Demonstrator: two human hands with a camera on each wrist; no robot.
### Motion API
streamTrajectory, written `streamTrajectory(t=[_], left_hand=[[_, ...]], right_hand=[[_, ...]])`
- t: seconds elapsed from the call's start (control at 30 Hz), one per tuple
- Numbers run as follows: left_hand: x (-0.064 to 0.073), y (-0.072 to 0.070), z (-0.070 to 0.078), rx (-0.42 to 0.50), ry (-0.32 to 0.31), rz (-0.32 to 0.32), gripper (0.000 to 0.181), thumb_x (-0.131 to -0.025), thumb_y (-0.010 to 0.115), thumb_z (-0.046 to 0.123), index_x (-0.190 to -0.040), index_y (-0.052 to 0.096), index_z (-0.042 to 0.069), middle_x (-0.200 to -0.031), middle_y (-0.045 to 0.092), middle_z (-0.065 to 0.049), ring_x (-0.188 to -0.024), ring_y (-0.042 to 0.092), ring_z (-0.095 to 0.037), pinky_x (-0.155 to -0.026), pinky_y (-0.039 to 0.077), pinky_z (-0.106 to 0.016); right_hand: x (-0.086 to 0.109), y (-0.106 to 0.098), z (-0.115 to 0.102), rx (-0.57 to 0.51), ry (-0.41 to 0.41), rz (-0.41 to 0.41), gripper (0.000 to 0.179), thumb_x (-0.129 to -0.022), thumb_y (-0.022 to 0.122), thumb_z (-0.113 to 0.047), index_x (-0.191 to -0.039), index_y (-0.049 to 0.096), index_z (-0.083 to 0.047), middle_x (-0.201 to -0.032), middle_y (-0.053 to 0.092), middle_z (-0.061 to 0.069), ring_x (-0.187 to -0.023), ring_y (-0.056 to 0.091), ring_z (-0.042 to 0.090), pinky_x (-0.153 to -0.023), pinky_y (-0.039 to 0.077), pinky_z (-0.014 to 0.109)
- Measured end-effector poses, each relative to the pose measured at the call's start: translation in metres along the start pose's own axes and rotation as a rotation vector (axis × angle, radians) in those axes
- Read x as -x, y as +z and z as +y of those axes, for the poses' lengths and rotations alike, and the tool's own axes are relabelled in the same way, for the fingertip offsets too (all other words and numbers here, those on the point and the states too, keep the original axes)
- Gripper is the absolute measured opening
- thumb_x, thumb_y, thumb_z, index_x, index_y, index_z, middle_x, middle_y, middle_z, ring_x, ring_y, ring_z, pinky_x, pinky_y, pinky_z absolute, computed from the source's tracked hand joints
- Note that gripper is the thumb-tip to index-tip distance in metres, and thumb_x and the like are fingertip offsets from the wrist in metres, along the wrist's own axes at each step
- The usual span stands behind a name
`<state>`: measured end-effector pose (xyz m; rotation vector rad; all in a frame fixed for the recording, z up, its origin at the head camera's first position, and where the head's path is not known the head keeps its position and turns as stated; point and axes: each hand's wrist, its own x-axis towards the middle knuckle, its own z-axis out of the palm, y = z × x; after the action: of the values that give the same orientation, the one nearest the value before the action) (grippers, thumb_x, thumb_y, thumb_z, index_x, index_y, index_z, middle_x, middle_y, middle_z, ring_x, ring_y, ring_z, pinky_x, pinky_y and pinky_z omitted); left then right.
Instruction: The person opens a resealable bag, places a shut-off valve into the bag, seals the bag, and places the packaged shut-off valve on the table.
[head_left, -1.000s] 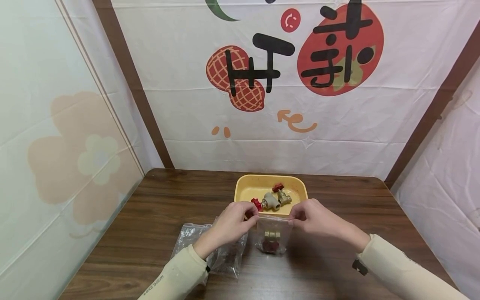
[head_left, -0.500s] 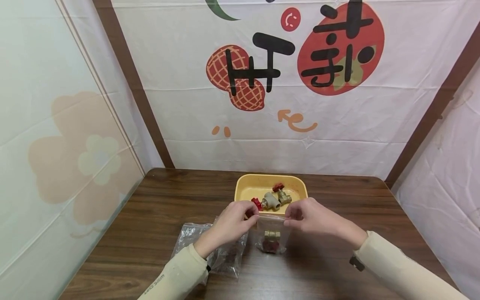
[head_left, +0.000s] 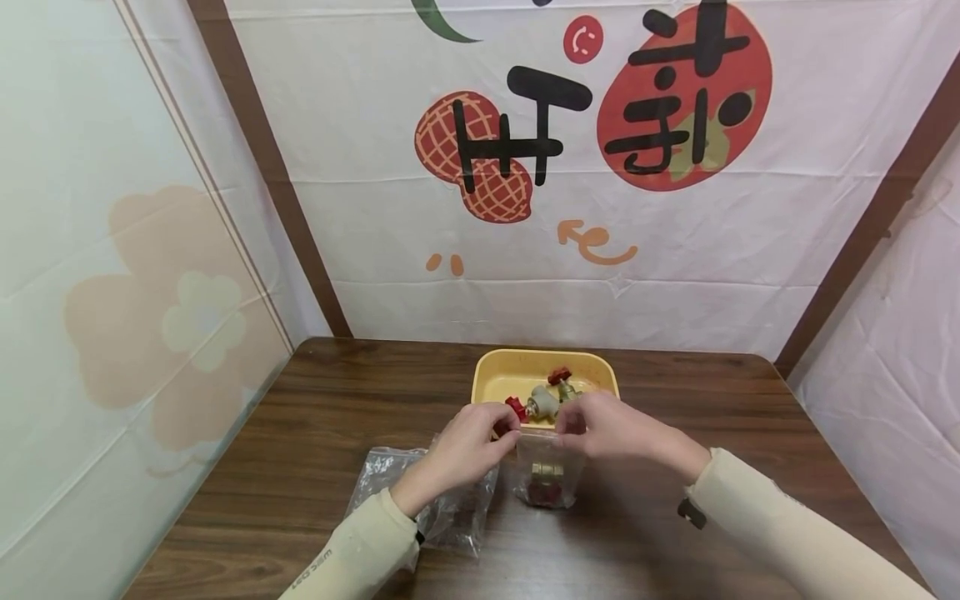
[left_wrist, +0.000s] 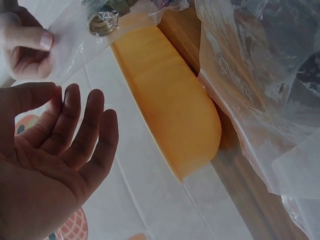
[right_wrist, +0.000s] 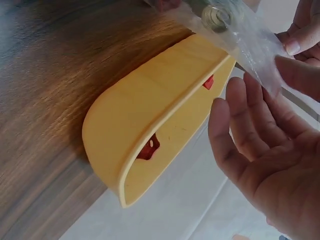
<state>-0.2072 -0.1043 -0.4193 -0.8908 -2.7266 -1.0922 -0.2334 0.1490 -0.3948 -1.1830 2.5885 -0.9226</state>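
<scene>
A small clear zip-lock bag point(head_left: 566, 475) stands upright just in front of the yellow tray point(head_left: 517, 358). Inside it, low down, is a brass valve point(head_left: 546, 475) with a dark red handwheel. My left hand point(head_left: 468, 442) pinches the left end of the bag's top edge. Farther right along that same edge, thumb and fingertips of my right hand point(head_left: 618, 429) pinch the plastic. The right wrist view shows the bag point(right_wrist: 257, 55) stretched between both hands, with the valve's threaded end point(right_wrist: 216, 19) visible through it.
In the tray lie a grey valve point(head_left: 542, 402) with a red handwheel and a brass one point(head_left: 567, 389), partly behind my right hand. Several flat clear bags point(head_left: 465, 517) lie on the wooden table point(head_left: 322, 417) beneath my left forearm. A printed cloth backdrop point(head_left: 375, 242) hangs behind.
My right hand has slid left along the bag's top edge, closer to the left hand, and now overlaps the tray's front. The left hand keeps its hold in place.
</scene>
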Motion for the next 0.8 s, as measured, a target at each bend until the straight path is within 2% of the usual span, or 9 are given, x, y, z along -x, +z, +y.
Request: streamTrajectory(t=[0.13,0.33,0.57,0.8], left_hand=[[0.000,0.000,0.000,0.013,-0.001,-0.011,0.008,-0.098,0.071,0.009,-0.093,0.071,0.015,-0.083,0.066,0.010,-0.072,0.062,-0.004,-0.064,0.053,-0.026],[0.000,0.000,0.003,0.027,-0.009,-0.024,0.008,-0.099,0.070,0.008,-0.093,0.070,0.014,-0.082,0.065,0.009,-0.071,0.061,-0.004,-0.061,0.052,-0.025],[0.000,0.000,0.003,0.011,-0.014,-0.023,0.009,-0.099,0.070,0.008,-0.093,0.069,0.015,-0.082,0.064,0.010,-0.070,0.060,-0.004,-0.061,0.051,-0.025],[0.000,0.000,0.002,0.010,-0.008,-0.015,0.009,-0.098,0.071,0.009,-0.093,0.070,0.016,-0.084,0.065,0.010,-0.073,0.060,-0.004,-0.064,0.052,-0.026]], right_hand=[[-0.013,0.004,-0.003,0.019,-0.057,-0.011,0.011,-0.097,0.077,-0.014,-0.086,0.074,-0.016,-0.073,0.064,-0.015,-0.065,0.055,0.002,-0.060,0.048,0.024],[-0.025,0.011,-0.012,0.016,-0.106,-0.022,0.015,-0.097,0.076,-0.006,-0.083,0.073,-0.011,-0.073,0.062,-0.011,-0.067,0.052,0.002,-0.060,0.046,0.023],[-0.029,0.017,-0.014,0.009,-0.064,0.020,0.014,-0.093,0.075,-0.008,-0.080,0.074,-0.013,-0.072,0.060,-0.014,-0.069,0.054,0.004,-0.062,0.048,0.024],[-0.029,0.021,-0.013,0.018,-0.101,0.057,0.012,-0.093,0.076,-0.004,-0.084,0.075,-0.011,-0.073,0.062,-0.013,-0.069,0.053,0.003,-0.061,0.048,0.024]])
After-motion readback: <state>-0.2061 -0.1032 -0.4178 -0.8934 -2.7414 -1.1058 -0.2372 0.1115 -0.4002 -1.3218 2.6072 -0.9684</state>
